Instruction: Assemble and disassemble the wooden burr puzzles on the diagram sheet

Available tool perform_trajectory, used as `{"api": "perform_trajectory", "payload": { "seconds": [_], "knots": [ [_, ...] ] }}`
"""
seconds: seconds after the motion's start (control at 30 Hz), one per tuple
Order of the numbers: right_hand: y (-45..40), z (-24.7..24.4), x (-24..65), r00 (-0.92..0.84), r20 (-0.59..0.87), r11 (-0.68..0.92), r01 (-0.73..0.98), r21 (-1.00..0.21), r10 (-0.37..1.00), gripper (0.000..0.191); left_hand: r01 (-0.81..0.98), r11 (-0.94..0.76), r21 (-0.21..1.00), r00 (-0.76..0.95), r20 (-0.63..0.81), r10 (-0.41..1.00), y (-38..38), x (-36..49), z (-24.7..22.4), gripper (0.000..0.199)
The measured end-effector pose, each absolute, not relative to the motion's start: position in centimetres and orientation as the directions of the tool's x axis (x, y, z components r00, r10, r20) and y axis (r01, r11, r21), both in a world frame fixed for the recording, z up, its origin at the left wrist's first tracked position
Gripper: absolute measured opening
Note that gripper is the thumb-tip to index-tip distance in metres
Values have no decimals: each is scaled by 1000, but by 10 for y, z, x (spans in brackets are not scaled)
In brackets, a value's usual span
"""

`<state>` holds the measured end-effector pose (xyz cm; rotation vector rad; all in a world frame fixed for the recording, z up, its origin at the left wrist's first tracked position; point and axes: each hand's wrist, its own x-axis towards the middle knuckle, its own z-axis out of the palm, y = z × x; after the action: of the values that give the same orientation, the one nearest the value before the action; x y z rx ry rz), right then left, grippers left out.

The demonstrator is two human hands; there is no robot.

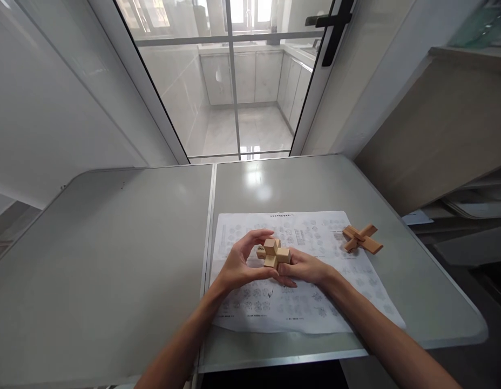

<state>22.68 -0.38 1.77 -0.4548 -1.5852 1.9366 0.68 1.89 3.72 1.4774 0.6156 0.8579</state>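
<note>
A pale wooden burr puzzle (271,253) of interlocked blocks is held between my two hands, above the printed sheet (242,319). One block end on its left side bears a dark mark. My left hand (239,265) curves around the puzzle from the left, fingers over the top and thumb along the bottom. From the right, my right hand (309,267) grips a block end between thumb and fingers. Some of the right fingertips are hidden behind the puzzle. Small diagrams and text cover the paper.
A darker wooden cross-shaped puzzle (361,239) lies at the sheet's right edge. The grey-green folding table (113,270) has a metal seam (210,216) down its middle. A glass door (258,81) stands beyond the far edge, and a wooden shelf unit (437,124) to the right.
</note>
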Motion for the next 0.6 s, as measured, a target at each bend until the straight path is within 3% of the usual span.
{"api": "perform_trajectory", "payload": {
  "seconds": [0.17,0.37,0.5,0.6],
  "knots": [
    [-7,12,223,-694,61,-148,-237,-960,717,45,-92,-128,988,487,157,859,16,11,36,74],
    [-6,17,218,-382,28,-80,-263,-961,924,42,72,-239,968,259,213,942,13,18,37,69],
    [-6,19,219,-157,22,-2,-149,-989,987,35,207,-322,924,257,266,929,10,22,36,72],
    [-7,19,219,-102,-15,-28,-129,-991,995,32,265,-394,880,287,318,904,8,25,33,66]
  ]
}}
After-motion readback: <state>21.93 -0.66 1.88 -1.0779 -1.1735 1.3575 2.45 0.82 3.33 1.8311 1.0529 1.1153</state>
